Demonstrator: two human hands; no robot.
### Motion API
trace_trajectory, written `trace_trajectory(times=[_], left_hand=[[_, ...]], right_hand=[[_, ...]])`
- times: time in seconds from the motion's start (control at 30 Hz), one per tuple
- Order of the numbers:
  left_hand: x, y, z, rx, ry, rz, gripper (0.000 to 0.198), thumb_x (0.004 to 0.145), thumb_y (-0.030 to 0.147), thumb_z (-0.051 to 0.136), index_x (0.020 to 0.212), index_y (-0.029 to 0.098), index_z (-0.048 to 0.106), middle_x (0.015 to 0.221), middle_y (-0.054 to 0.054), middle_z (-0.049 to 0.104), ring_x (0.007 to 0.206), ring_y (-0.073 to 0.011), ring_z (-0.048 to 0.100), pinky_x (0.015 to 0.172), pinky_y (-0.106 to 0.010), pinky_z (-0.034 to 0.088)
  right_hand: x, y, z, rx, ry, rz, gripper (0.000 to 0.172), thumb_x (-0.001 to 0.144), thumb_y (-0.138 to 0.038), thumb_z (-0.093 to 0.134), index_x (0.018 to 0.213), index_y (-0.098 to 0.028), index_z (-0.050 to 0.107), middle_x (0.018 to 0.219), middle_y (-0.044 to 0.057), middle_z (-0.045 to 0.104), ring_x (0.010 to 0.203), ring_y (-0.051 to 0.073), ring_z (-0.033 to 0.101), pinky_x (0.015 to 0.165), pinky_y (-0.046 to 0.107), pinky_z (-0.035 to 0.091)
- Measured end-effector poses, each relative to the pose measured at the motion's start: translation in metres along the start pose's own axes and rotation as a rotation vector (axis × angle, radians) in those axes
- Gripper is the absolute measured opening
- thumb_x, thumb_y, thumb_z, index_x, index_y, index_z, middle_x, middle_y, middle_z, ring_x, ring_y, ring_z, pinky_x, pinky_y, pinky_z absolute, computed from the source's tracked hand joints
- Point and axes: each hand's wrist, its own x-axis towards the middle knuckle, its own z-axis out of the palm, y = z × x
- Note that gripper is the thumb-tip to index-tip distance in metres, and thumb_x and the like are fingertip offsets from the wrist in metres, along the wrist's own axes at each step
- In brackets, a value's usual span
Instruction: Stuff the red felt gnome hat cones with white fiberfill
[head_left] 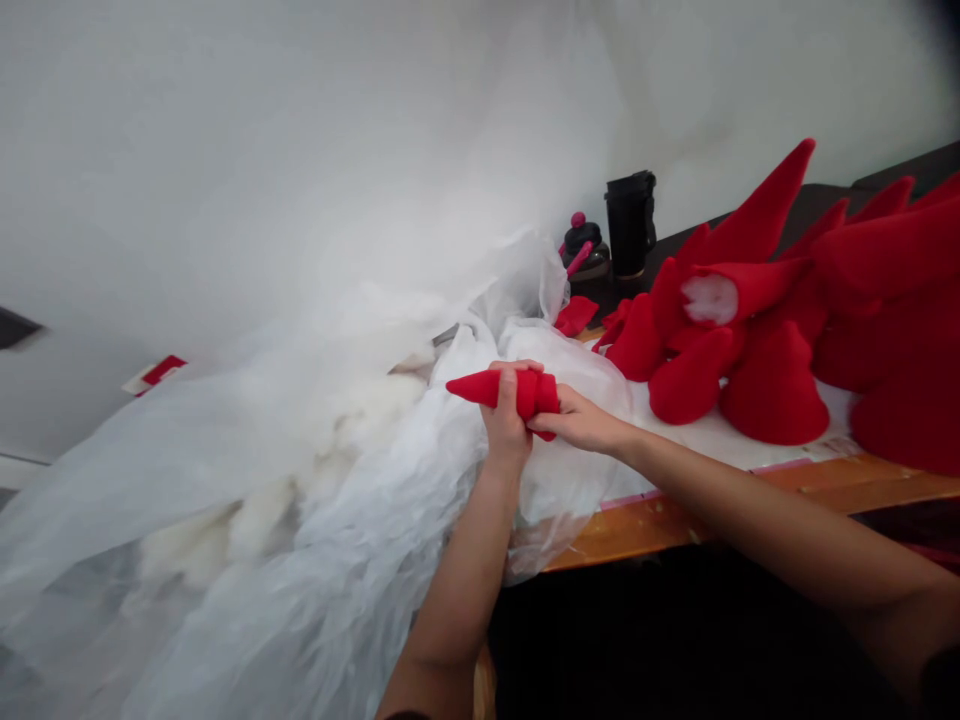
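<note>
A red felt cone (495,388) lies on its side between my hands, its tip pointing left. My left hand (505,425) is wrapped round the cone's middle, thumb over the top. My right hand (577,420) grips the cone's wide open end from the right, fingers closed on the fabric. Both hands hover over a big clear plastic bag (315,520) full of white stuffing (247,520), which spills off the table's left side.
A pile of stuffed red cones (780,330) covers the right of the wooden table (645,525). A black mug (630,222) and a dark bottle with a pink cap (583,248) stand at the back against the white wall.
</note>
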Motion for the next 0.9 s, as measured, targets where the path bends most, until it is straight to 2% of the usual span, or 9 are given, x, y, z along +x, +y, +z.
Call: trace_trajectory(times=[0.1, 0.2, 0.33, 0.43, 0.53, 0.67, 0.8, 0.9], left_hand=[[-0.001, 0.000, -0.001, 0.058, -0.116, 0.011, 0.028, 0.087, 0.047, 0.067, 0.079, 0.021, 0.067, 0.084, -0.005, 0.068, 0.083, -0.0167, 0.064, 0.084, -0.032, 0.052], [0.000, 0.002, -0.002, 0.058, -0.149, -0.018, 0.025, 0.087, 0.047, 0.067, 0.082, 0.023, 0.070, 0.087, -0.004, 0.069, 0.085, -0.0174, 0.065, 0.085, -0.032, 0.054], [0.002, 0.000, -0.003, -0.019, -0.033, -0.071, 0.029, 0.084, 0.053, 0.069, 0.087, 0.024, 0.071, 0.085, -0.003, 0.070, 0.078, -0.0179, 0.067, 0.078, -0.034, 0.056], [0.003, -0.002, -0.003, -0.034, 0.022, -0.089, 0.034, 0.081, 0.055, 0.072, 0.093, 0.023, 0.072, 0.089, -0.004, 0.073, 0.080, -0.0205, 0.069, 0.081, -0.037, 0.056], [0.003, -0.003, -0.001, -0.053, 0.083, -0.105, 0.039, 0.082, 0.056, 0.072, 0.097, 0.021, 0.071, 0.093, -0.006, 0.074, 0.084, -0.0215, 0.069, 0.082, -0.038, 0.055], [0.003, -0.002, 0.001, -0.080, 0.109, -0.094, 0.043, 0.080, 0.057, 0.073, 0.098, 0.019, 0.069, 0.092, -0.005, 0.073, 0.082, -0.0191, 0.069, 0.080, -0.034, 0.055], [0.001, -0.003, 0.003, -0.095, 0.072, -0.065, 0.043, 0.081, 0.059, 0.070, 0.092, 0.017, 0.068, 0.086, -0.005, 0.070, 0.076, -0.0169, 0.067, 0.074, -0.031, 0.054], [-0.002, -0.004, 0.004, -0.081, 0.054, -0.041, 0.041, 0.082, 0.058, 0.070, 0.088, 0.017, 0.066, 0.084, -0.005, 0.068, 0.076, -0.0172, 0.066, 0.075, -0.032, 0.053]], right_hand=[[-0.001, -0.001, -0.002, 0.060, -0.006, 0.050, 0.009, 0.061, -0.013, 0.060, 0.064, -0.017, 0.053, 0.060, -0.005, 0.048, 0.059, 0.011, 0.045, 0.054, 0.022, 0.038], [-0.004, -0.002, 0.000, 0.224, 0.073, 0.095, 0.015, 0.060, -0.015, 0.069, 0.073, -0.017, 0.060, 0.065, -0.005, 0.055, 0.063, 0.011, 0.051, 0.059, 0.023, 0.042], [-0.007, -0.002, 0.007, 0.470, 0.226, 0.149, 0.025, 0.062, -0.026, 0.082, 0.079, -0.016, 0.067, 0.073, 0.000, 0.066, 0.069, 0.014, 0.059, 0.064, 0.026, 0.048], [-0.006, -0.002, 0.012, 0.560, 0.351, 0.179, 0.029, 0.061, -0.034, 0.087, 0.076, -0.016, 0.068, 0.074, 0.001, 0.068, 0.068, 0.014, 0.061, 0.064, 0.026, 0.049], [-0.004, -0.004, 0.016, 0.619, 0.432, 0.151, 0.031, 0.060, -0.034, 0.088, 0.080, -0.017, 0.071, 0.079, 0.002, 0.071, 0.072, 0.015, 0.063, 0.069, 0.026, 0.051], [-0.004, -0.003, 0.018, 0.574, 0.439, 0.086, 0.031, 0.058, -0.026, 0.087, 0.085, -0.018, 0.073, 0.083, 0.000, 0.071, 0.077, 0.014, 0.063, 0.073, 0.026, 0.051], [-0.005, 0.004, 0.013, 0.377, 0.368, 0.091, 0.014, 0.061, -0.022, 0.078, 0.065, -0.015, 0.066, 0.066, -0.001, 0.063, 0.063, 0.012, 0.054, 0.060, 0.025, 0.045], [-0.005, 0.003, 0.009, 0.208, 0.286, 0.067, 0.016, 0.065, -0.023, 0.066, 0.054, -0.017, 0.055, 0.055, -0.003, 0.052, 0.055, 0.010, 0.045, 0.052, 0.023, 0.036]])
